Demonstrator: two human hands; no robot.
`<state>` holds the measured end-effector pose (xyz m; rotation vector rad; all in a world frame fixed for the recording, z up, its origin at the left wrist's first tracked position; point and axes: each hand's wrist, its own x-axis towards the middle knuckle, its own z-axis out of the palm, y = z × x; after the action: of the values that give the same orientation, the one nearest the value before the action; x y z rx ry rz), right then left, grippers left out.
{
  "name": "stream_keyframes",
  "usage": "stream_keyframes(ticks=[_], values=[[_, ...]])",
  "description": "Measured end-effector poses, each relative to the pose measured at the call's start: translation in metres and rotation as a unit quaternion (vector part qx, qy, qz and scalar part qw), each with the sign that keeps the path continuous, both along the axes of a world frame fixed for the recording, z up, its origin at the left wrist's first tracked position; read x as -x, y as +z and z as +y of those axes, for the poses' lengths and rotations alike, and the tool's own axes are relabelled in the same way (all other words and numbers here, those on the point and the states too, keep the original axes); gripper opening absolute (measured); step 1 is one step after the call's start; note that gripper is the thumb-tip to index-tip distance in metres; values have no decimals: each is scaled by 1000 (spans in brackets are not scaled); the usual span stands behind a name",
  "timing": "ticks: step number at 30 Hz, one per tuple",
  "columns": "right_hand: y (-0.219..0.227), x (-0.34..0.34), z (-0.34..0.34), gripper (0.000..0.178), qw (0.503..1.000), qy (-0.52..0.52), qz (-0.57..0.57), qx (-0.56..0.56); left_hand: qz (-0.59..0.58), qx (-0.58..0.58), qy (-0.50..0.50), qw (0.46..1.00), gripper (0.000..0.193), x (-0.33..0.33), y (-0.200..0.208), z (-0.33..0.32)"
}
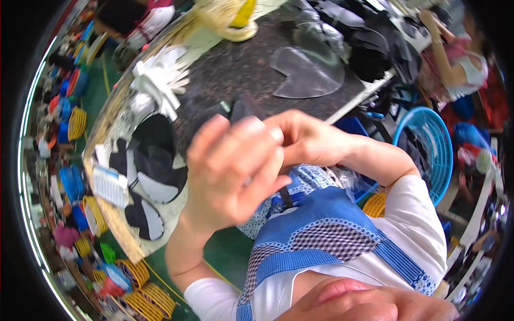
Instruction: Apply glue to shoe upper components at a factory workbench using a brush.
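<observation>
The left hand (230,171) is raised close to the camera, fingers curled and thumb folded in, and its grip is closed on a small dark piece (243,107) whose top edge pokes out above the fingertips. The right hand (305,139) comes in from the right and meets the left at the same piece, its fingers pinched shut on it; the blur hides exactly how the piece sits between the two hands. A thin dark strip (285,197) hangs down below the hands, in front of the blue patterned apron (321,230) worn over a white shirt.

Both hands are held above the near edge of the bench (235,69), a dark speckled top. On its left edge lie several black and white cut pieces (155,171), stacked and overlapping, with a bunch of white strips (158,80) further along that edge. Near the far side rests a flat grey heart-shaped sheet (305,72), and past it a heap of black pieces (369,48). To the right of the bench stands a blue plastic basket (428,144). Another person (460,64) sits beyond the far right corner. Yellow wire baskets (144,299) sit on the green floor at lower left.
</observation>
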<state>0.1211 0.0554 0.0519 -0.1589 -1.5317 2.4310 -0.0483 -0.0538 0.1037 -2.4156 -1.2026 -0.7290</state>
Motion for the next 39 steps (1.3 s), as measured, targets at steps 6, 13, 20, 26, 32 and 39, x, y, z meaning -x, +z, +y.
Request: stream_keyframes(ticks=[6,13,20,26,32,39], values=[[-49,-47,-30,17,974,191,-56,111,-18,25,-319,947,22,-49,-45,0],[-223,-185,-36,13,862,-161,-462,-135,-137,22,-328,934,18,-63,-18,-15],[-78,-107,23,44,980,-173,-83,-46,-212,114,-49,969,22,-33,-8,13],[-11,-27,25,25,930,-289,-62,-217,-584,152,132,786,19,25,-33,35],[36,17,35,15,747,-109,68,-653,-237,122,113,957,67,28,-1,14],[-25,22,61,80,947,-51,121,292,-700,248,118,659,23,35,-2,8]])
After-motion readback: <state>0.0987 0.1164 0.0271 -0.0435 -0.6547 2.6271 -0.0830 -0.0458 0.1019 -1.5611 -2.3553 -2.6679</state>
